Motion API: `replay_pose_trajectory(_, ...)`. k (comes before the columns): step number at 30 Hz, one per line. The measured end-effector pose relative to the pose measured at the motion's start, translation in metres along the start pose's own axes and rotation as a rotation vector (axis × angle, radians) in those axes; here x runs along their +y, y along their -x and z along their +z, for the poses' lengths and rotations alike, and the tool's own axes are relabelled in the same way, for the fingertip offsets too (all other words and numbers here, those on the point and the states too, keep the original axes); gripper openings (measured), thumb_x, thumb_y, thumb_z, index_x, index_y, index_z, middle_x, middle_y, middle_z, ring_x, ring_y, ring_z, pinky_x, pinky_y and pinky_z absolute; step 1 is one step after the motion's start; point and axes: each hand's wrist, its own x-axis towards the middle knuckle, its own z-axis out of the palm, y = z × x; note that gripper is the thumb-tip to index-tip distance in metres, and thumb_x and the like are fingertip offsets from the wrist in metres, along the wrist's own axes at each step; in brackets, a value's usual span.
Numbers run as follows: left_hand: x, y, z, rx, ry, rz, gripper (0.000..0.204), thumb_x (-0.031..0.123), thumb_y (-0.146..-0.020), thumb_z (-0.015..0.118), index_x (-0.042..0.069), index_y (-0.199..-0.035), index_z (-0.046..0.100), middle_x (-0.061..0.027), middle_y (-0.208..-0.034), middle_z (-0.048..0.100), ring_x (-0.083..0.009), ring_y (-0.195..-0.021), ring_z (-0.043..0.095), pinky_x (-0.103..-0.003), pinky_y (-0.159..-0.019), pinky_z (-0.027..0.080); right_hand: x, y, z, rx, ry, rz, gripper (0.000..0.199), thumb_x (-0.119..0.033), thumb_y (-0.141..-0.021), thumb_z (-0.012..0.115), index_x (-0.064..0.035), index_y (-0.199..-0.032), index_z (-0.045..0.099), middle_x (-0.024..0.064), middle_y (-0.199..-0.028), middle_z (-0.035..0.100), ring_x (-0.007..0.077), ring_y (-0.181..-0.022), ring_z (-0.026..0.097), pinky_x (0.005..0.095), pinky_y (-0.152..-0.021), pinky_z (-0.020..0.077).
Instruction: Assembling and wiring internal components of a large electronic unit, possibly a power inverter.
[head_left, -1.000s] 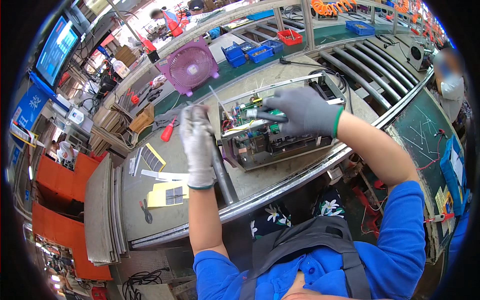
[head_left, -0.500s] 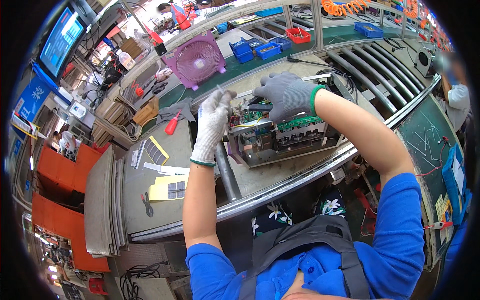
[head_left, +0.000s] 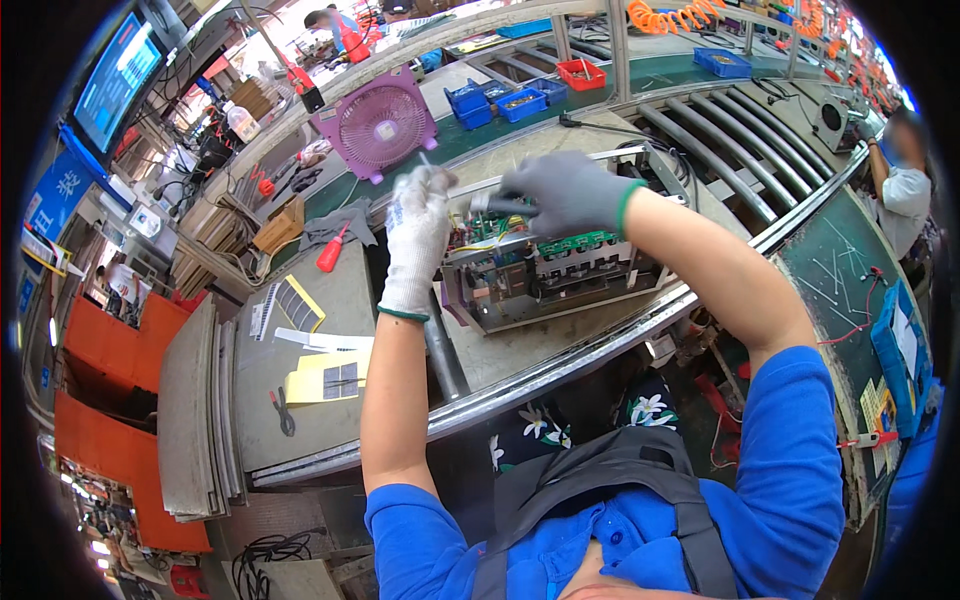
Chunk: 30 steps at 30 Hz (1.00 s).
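Observation:
An open metal equipment chassis (head_left: 560, 312) with green circuit boards and loose wires lies on the bench in front of me. My left hand (head_left: 415, 235), in a white glove, is at its left end, fingers pinched together, with a thin pale strip (head_left: 424, 159) poking up from the fingertips. Over the chassis top, my right hand (head_left: 575, 195) in a grey glove has its fingers curled round a dark, rod-like tool (head_left: 490, 203). That tool points toward my left hand; motion blur hides its exact kind.
Behind the chassis stands a purple fan (head_left: 382, 125), with blue bins (head_left: 522, 104) and a red bin (head_left: 581, 74) beyond. Rollers (head_left: 730, 160) run to the right. On the left lie a red-handled tool (head_left: 333, 250), yellow label sheets (head_left: 325, 378) and cutters (head_left: 283, 412). A co-worker (head_left: 903, 190) stands far right.
My right hand has shifted slightly, and the dark tool now sticks out further toward my left hand. The whole view has moved a little, carrying the scene left.

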Motion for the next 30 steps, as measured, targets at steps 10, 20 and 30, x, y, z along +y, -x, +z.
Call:
replay_pose_trajectory(10, 0.008, -0.016, 0.062, -0.206, -0.554, 0.138, 0.029, 0.028, -0.100, 0.044, 0.009, -0.109, 0.064, -0.0163, -0.099, 0.072, -0.0371, -0.093, 0.071, -0.052, -0.080, 0.056, 0.076, 0.181, 0.051, 0.669, -0.978, 0.776, 0.042, -0.031, -0.088, 0.073, 0.0010, -0.114, 0.062, 0.0040, -0.084, 0.060, 0.0107, -0.072, 0.059, 0.0236, -0.062, 0.0489)
replay_pose_trajectory(20, 0.101, 0.127, -0.040, -0.289, -0.285, 0.394, 0.015, 0.011, -0.084, 0.068, 0.009, -0.098, 0.063, -0.0072, -0.077, 0.068, -0.0288, -0.067, 0.066, -0.043, -0.062, 0.051, -0.038, 0.302, 0.144, 0.806, -1.540, 0.772, 0.044, -0.015, -0.090, 0.061, -0.0026, -0.129, 0.048, 0.0080, -0.105, 0.061, 0.0140, -0.084, 0.064, 0.0280, -0.071, 0.0547)
replay_pose_trajectory(30, 0.068, 0.210, -0.005, -0.217, -0.229, 0.032, 0.002, 0.010, -0.094, 0.064, 0.009, -0.095, 0.062, -0.0109, -0.067, 0.062, -0.0302, -0.061, 0.064, -0.043, -0.058, 0.049, -0.004, 0.285, 0.217, 0.662, -1.287, 0.856, 0.049, -0.006, -0.089, 0.064, 0.0003, -0.135, 0.050, 0.0048, -0.102, 0.058, 0.0093, -0.085, 0.058, 0.0236, -0.070, 0.0507)
